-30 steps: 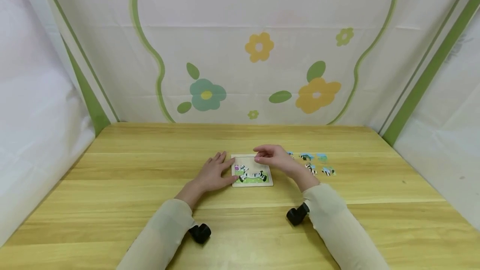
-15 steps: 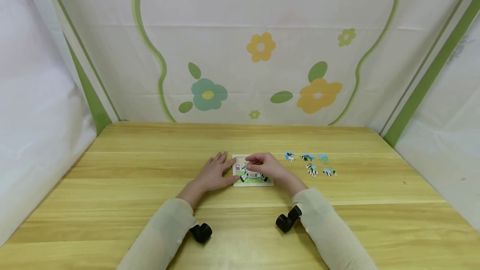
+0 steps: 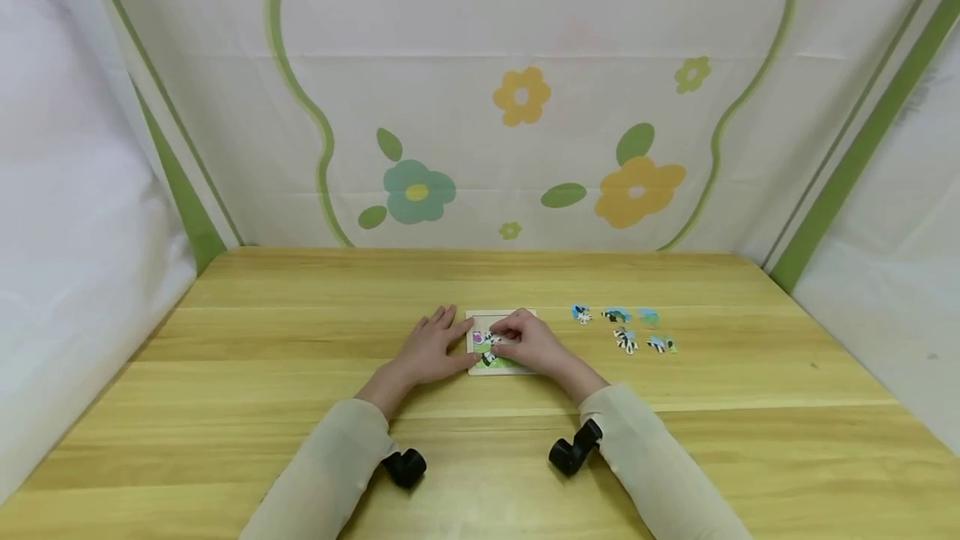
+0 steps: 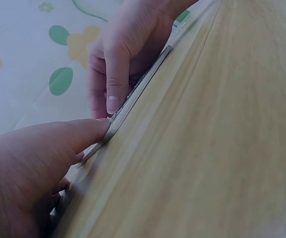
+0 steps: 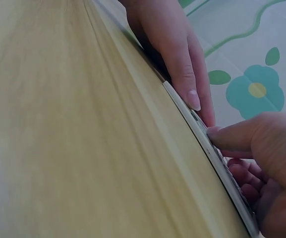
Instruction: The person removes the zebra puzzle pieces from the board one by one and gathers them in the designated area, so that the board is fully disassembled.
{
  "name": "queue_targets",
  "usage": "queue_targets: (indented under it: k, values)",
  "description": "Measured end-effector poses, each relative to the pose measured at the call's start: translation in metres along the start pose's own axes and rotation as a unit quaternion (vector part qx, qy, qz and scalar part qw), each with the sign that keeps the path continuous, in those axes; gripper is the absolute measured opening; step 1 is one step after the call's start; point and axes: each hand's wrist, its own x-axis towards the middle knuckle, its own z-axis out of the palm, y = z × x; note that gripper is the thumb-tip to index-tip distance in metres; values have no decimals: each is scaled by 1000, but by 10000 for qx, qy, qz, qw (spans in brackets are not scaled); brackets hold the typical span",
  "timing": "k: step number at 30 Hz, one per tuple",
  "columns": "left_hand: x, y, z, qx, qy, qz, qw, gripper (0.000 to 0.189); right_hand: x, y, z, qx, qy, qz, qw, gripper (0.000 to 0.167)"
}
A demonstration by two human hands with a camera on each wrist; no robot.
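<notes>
In the head view a small puzzle board (image 3: 480, 370) with a pale frame lies flat on the table, part of a zebra picture visible in it. My left hand (image 3: 429, 353) is spread at its left side, with straight fingers and the thumb touching the frame edge. Over the board's middle, my right hand (image 3: 531, 343) has curled fingers, and its thumb and forefinger pinch at a black-and-white zebra puzzle piece (image 3: 492, 339). Both wrist views show the thumb tips close to the thin board (image 4: 128, 110), seen from its side. The right hand hides much of the board's right half.
Several loose puzzle pieces lie to the right of the board, including a zebra-striped piece (image 3: 625, 341) and a blue-green piece (image 3: 648, 317). The wooden table (image 3: 300, 307) ends at a flowered cloth backdrop (image 3: 480, 123), with white cloth at both sides.
My right hand has moved left and lower over the board, its fingers now down at the zebra picture. The left hand has stayed at the board's left edge.
</notes>
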Motion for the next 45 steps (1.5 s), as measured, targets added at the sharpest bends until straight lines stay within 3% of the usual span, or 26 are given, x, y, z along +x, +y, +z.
queue_targets:
  k: [8,16,37,45]
  values:
    - [1,-2,0,-13,22,-60,10000,63,3,0,7,-34,120,128,9998,24]
    - [1,-1,0,3,-2,-37,10000,63,2,1,8,474,177,150,9986,24]
    - [-1,3,-3,-99,-40,-56,9999,62,2,-1,8,288,177,296,9990,22]
    - [-2,2,-3,-100,-15,-21,9999,62,3,-7,1,675,41,508,9964,23]
